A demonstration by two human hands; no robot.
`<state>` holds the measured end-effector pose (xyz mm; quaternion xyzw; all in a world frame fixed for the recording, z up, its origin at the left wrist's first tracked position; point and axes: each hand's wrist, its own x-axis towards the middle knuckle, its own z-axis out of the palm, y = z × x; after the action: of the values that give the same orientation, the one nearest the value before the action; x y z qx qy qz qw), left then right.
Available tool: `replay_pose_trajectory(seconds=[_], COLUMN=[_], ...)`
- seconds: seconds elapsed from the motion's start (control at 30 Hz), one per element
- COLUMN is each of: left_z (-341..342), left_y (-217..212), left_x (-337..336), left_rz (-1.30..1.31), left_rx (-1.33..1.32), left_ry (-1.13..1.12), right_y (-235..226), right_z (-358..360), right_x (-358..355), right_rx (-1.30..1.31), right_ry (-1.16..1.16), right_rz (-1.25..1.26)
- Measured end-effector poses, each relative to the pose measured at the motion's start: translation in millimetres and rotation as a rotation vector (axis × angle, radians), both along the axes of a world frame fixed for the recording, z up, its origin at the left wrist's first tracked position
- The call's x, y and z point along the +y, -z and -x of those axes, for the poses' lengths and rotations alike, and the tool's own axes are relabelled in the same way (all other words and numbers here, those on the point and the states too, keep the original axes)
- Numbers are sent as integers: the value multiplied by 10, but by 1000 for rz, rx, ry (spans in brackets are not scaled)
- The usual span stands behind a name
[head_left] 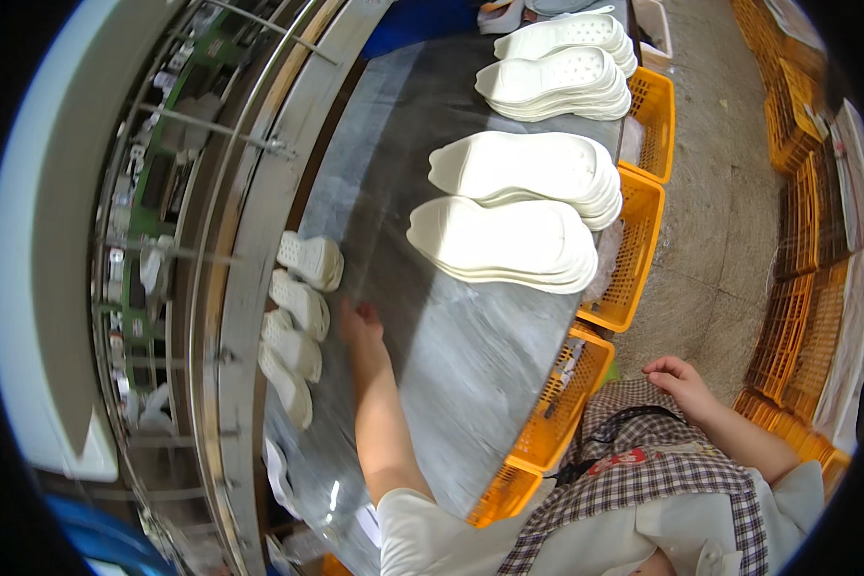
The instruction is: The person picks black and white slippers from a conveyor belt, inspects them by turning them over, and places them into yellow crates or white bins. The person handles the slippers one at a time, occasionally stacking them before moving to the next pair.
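The cream-coloured footwear pieces (pixel 300 304) lie in a row just to the left of the left hand (pixel 362 324), along the table's far-left edge. This placement likely keeps them within short reach of that hand. The left hand is over the tabletop (pixel 470 355), with no item visible in it; blur prevents telling whether its fingers are spread or pressed together.

The larger white soles (pixel 507 238) lie ahead and to the right of the left hand, in nested stacks, probably to save space and keep their outlines aligned. The right hand (pixel 677 376) is bent beside the checked apron (pixel 643 499); whether it pinches the cloth cannot be told. Orange crates (pixel 559 396) sit to its left, alongside the table edge, presumably for access.
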<state>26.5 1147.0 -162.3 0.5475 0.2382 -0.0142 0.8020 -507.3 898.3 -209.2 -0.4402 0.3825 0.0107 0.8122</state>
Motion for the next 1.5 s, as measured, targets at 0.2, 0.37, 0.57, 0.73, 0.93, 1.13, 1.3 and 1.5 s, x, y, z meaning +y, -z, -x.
replay_pose_trajectory(seconds=[0.2, 0.37, 0.57, 0.73, 0.93, 1.13, 1.3, 1.5], left_z=[-1249, -1703, -1353, 204, 2767, 4680, 5583, 5858], left_y=[159, 266, 30, -308, -624, -730, -699, -894], left_x=[10, 72, 151, 746, 1334, 1183, 856, 310], left_rz=[20, 2, 343, 649, 830, 701, 453, 2], left_rx=[-32, 29, -37, 23, 201, 223, 275, -156], left_ry=[-1, -57, 29, 254, 633, 892, 1187, 1491], right_y=[42, -22, -72, -7, -144, -524, -752, -985], right_z=[-206, -188, -95, 71, 407, 627, 831, 1573], right_x=[414, 600, 663, 738, 858, 1189, 1498, 1547], right_rx=[49, 107, 95, -19, -344, -663, -901, -897], right_ry=[117, 179, 136, 90, -38, -133, 259, 227], right_rz=[4, -12, 57, 79, 282, 114, -18, -89])
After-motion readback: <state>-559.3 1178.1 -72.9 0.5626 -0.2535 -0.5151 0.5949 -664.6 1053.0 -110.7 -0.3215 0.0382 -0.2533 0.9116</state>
